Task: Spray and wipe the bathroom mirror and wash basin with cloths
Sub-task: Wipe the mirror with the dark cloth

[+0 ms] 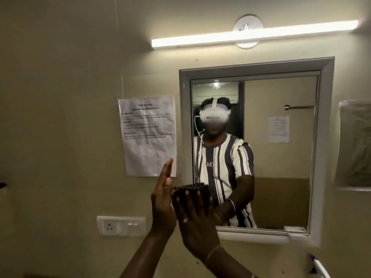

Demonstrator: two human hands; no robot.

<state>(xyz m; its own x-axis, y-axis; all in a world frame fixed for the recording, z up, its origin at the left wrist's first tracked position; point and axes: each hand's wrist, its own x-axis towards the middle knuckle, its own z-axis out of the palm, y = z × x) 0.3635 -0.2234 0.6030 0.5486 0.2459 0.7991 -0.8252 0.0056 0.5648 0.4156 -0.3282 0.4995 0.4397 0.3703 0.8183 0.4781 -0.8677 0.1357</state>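
The bathroom mirror (281, 167) hangs in a pale grey frame on the beige wall and reflects a person in a striped shirt wearing a headset. Both my hands are raised in front of its lower left corner. My left hand (163, 199) stands edge-on, fingers straight up, palm facing right. Just to its right is my right hand (193, 215), back towards me, with a ring and a thin bracelet; its fingertips are blurred. The two hands are close together, almost palm to palm. Neither holds anything. No cloth and no wash basin are in view.
A crumpled printed sheet (148, 135) is taped left of the mirror, and a switch and socket plate (121, 225) sits below it. A tube light (255, 34) glows above. A wall recess (355, 145) lies at the right, and a white and blue object (319, 266) at the bottom right.
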